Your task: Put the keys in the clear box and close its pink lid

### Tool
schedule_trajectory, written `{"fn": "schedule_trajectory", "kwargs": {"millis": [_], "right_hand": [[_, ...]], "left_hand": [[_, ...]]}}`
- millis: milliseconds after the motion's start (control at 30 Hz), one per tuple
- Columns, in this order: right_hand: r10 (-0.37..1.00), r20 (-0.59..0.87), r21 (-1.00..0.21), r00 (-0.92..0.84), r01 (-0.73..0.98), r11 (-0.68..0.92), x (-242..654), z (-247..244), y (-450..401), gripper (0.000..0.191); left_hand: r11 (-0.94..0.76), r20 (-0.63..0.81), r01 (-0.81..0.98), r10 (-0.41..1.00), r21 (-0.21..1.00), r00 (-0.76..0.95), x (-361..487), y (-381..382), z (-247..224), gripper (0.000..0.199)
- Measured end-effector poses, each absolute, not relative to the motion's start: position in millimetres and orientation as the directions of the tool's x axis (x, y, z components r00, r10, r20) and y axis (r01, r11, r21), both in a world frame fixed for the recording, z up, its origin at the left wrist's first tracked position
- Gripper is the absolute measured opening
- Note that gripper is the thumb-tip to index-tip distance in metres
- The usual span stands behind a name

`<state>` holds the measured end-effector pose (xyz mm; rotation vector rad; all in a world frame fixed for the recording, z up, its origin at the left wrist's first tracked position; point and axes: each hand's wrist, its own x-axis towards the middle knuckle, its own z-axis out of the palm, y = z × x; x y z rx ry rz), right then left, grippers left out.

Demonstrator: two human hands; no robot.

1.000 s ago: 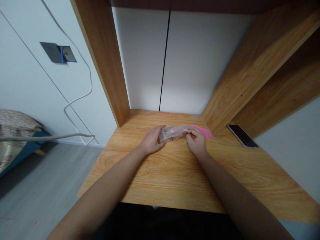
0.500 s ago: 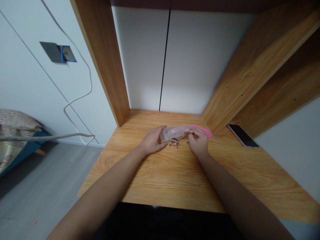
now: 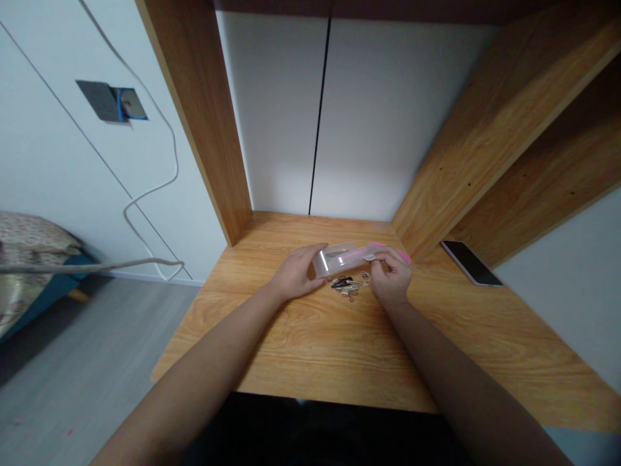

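Observation:
A clear plastic box is tilted above the wooden desk, held between my two hands. My left hand grips its left end, thumb below and fingers above. My right hand pinches the right end of the box near a small white tab. Just under the box lies a small pile of metal clips and rings, with a dark piece among them. Behind my right hand a pink object shows in part; my fingers hide the rest of it.
A phone lies on the desk at the right, beside a wooden upright. Wooden panels stand left and right of the white back wall. At the left a white cable hangs before the wall.
The box has tilted, and more metal pieces, a dark one included, now lie on the desk below it. My right hand has shifted slightly right and down.

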<state>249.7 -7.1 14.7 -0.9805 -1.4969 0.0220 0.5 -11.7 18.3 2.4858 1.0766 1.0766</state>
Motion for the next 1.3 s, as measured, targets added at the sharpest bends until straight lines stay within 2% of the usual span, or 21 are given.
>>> {"fn": "schedule_trajectory", "kwargs": {"millis": [633,1033,1167,1300], "right_hand": [[0.589,0.798,-0.552,0.129,0.549,0.627,252.1,15.0,-8.4,0.022],[0.582,0.801,-0.563,0.143,0.510,0.650,248.8,15.0,-5.8,0.020],[0.620,0.775,-0.591,0.125,0.492,0.639,247.9,14.4,-4.8,0.019],[0.664,0.745,-0.606,0.069,0.485,0.630,248.0,14.1,-4.8,0.022]], "left_hand": [[-0.749,0.594,0.494,0.657,0.441,0.465,0.8,-10.8,20.2,0.062],[-0.692,0.543,0.565,0.714,0.449,0.442,0.6,-12.6,15.9,0.084],[-0.641,0.509,0.609,0.758,0.467,0.409,1.9,-12.9,15.5,0.091],[-0.623,0.477,0.625,0.775,0.470,0.415,2.1,-14.1,17.5,0.087]]}}
